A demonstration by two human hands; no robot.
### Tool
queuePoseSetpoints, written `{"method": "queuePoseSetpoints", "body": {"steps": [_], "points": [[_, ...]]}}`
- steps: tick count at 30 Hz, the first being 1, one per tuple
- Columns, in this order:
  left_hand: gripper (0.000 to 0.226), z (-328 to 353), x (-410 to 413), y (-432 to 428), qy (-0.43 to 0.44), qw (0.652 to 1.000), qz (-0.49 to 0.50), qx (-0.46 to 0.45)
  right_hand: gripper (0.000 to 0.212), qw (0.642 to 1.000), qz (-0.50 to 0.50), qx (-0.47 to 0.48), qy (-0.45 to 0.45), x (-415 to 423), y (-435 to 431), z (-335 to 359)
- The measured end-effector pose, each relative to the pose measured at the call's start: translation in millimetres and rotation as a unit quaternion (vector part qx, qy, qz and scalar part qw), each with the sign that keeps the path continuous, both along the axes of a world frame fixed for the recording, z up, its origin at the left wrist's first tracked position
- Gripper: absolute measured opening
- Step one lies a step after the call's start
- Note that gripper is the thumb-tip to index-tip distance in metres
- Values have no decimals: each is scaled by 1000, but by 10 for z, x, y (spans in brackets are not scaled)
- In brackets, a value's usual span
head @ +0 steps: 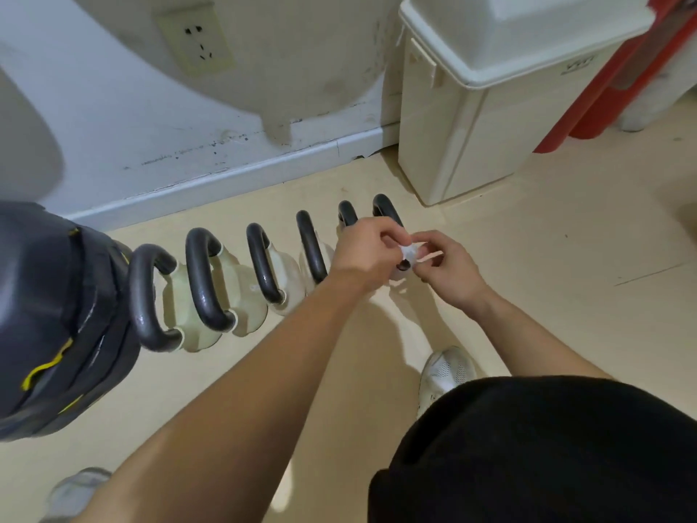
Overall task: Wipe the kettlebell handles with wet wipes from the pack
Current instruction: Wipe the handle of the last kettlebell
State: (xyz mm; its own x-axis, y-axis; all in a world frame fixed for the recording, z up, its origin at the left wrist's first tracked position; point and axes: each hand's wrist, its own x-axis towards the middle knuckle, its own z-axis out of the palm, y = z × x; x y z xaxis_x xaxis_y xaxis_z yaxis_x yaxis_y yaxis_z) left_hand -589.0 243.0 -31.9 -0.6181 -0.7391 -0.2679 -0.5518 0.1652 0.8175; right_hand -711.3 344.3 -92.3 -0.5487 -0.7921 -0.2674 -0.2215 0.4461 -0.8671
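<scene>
Kettlebells (211, 288) are ranged in a row on the floor (547, 258) by the wall; a limp white wipe (409, 254) is pinched between left hand (364, 251) and right hand (449, 268); stiff dark handles (203, 273) are judged best gripped at the arch.

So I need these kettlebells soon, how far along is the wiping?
Early, by the look of it. Both hands, left hand and right hand, pinch a white wipe above the row's far end. No handle is being touched; whether any is already wiped, I cannot tell.
</scene>
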Motion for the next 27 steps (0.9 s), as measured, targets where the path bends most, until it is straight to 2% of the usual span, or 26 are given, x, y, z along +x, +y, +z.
{"method": "queuePoseSetpoints", "body": {"steps": [1,3,4,6,9,11,13,15,17,20,24,27], "points": [[28,136,0,21,29,999,12,21,37,999,44,-15,-1,13,-13,131],[27,389,18,23,109,989,60,85,22,996,84,-18,-13,29,-18,350],[27,504,32,13,151,976,87,128,10,997,77,-13,-29,20,-22,453],[30,708,68,-6,213,948,129,198,15,997,44,-12,-58,-36,-46,647],[30,921,72,-16,265,918,171,240,16,996,-22,-39,-75,-130,-119,993],[24,1019,-1,-25,277,918,179,220,21,995,-60,-59,-55,-203,-192,1242],[17,1092,-132,-54,256,938,178,152,21,990,-85,-88,-64,-247,-269,1522],[13,1153,-308,-68,241,948,177,107,13,978,-100,-124,-132,-277,-326,1819],[15,1239,-506,-58,246,947,179,105,19,969,-101,-148,-171,-352,-367,2055],[14,1397,-805,-51,280,936,186,108,18,971,-110,-134,-163,-547,-371,2300],[8,1588,-1180,-80,258,958,128,8,15,974,-106,-162,-119,-850,-387,2413],[16,1705,-1491,-131,281,956,83,29,19,963,-143,-178,-140,-1172,-427,2434]]}}
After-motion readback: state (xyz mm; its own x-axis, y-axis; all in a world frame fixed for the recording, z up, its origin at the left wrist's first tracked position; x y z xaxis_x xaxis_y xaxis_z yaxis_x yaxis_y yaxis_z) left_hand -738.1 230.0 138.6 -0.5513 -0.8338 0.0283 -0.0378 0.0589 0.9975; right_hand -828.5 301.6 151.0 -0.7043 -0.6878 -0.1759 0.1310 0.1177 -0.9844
